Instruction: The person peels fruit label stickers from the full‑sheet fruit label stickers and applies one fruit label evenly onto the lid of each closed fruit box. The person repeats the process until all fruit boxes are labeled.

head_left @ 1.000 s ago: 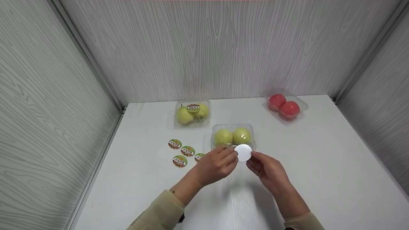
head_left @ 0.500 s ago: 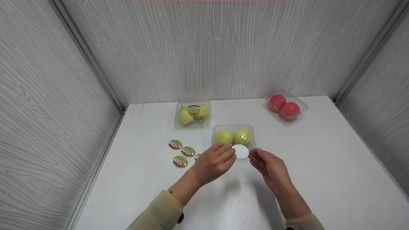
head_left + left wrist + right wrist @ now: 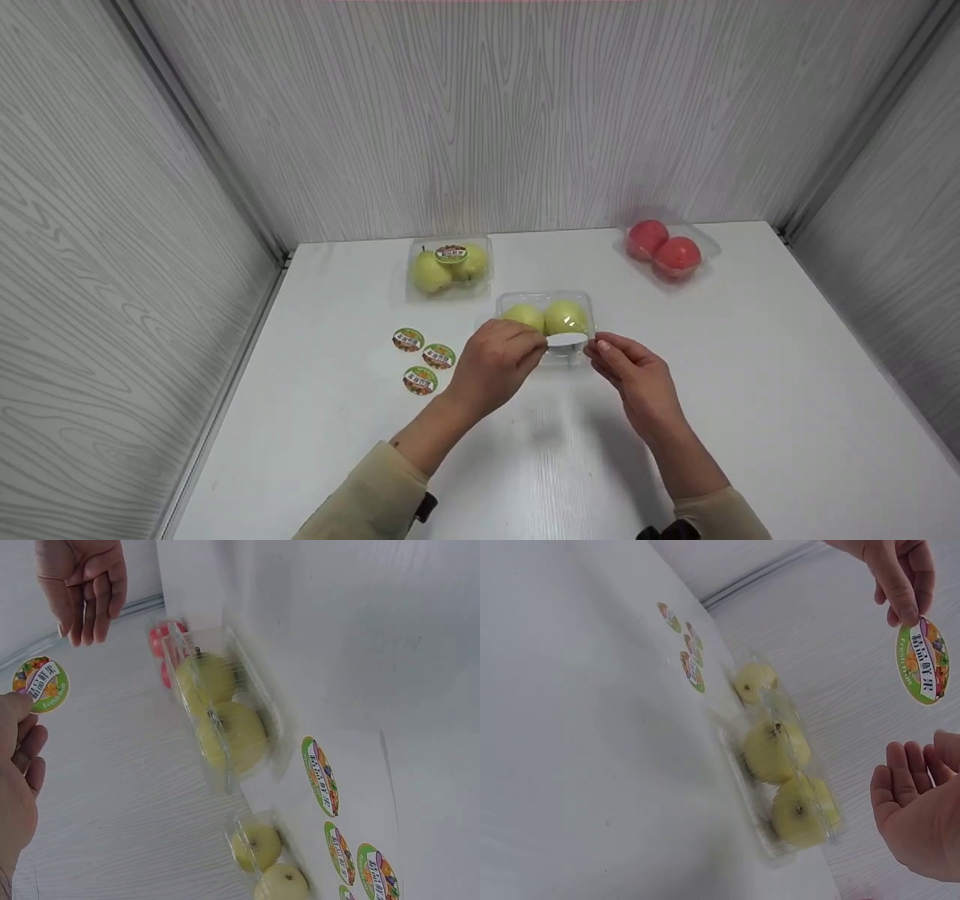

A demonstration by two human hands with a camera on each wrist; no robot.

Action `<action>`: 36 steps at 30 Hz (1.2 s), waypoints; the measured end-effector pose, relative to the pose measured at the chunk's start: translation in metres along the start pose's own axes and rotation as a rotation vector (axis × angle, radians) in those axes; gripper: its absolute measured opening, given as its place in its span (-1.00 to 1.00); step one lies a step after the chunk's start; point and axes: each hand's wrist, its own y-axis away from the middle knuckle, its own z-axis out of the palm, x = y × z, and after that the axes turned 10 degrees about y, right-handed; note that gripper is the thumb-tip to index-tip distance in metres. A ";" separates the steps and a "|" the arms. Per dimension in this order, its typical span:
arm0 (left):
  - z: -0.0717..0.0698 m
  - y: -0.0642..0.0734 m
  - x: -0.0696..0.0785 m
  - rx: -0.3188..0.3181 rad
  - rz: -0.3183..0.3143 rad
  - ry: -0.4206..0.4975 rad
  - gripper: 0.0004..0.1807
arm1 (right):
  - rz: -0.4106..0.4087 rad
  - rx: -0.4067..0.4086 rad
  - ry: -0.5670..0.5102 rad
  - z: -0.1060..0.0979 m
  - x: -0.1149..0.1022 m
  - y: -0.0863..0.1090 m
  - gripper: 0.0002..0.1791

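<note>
My left hand (image 3: 495, 364) pinches the edge of a round fruit sticker (image 3: 922, 660) between thumb and fingers. From the head view the sticker is a thin white sliver, almost edge-on; its printed green-rimmed face shows in both wrist views. Close by its other edge is my right hand (image 3: 637, 379). A gap parts those fingers from the sticker in the right wrist view, and they hold nothing. Just beyond the hands, a clear plastic box (image 3: 545, 298) with two yellow-green pears (image 3: 778, 750) stands on the table, partly hidden by the left hand.
Several printed stickers (image 3: 439, 356) lie left of the hands. Behind them is a labelled clear box of pears (image 3: 433, 271). Red round fruits (image 3: 677, 257) sit in another clear box at the back right. Grained panels (image 3: 480, 120) wall the white table (image 3: 750, 360).
The sticker has tilted from facing the head camera to nearly edge-on. Both hands have moved slightly forward toward the near box. The left hand now hides one of the table stickers.
</note>
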 end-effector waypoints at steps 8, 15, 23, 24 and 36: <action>-0.003 -0.004 0.004 -0.058 -0.377 0.360 -0.96 | -0.051 -0.053 0.005 0.001 -0.002 -0.004 -0.62; -0.003 -0.009 0.005 -0.045 -0.638 0.599 -0.92 | -0.066 -0.114 -0.028 0.002 -0.002 -0.004 -0.68; -0.001 -0.008 0.001 -0.039 -0.746 0.689 -0.91 | -0.051 -0.100 -0.012 0.003 -0.004 -0.002 -0.72; -0.001 -0.008 0.001 -0.040 -0.759 0.695 -0.91 | -0.049 -0.096 -0.011 0.003 -0.003 -0.002 -0.73; 0.005 -0.006 -0.002 -0.025 -0.837 0.703 -0.89 | -0.060 -0.040 0.046 0.004 -0.005 -0.002 -0.76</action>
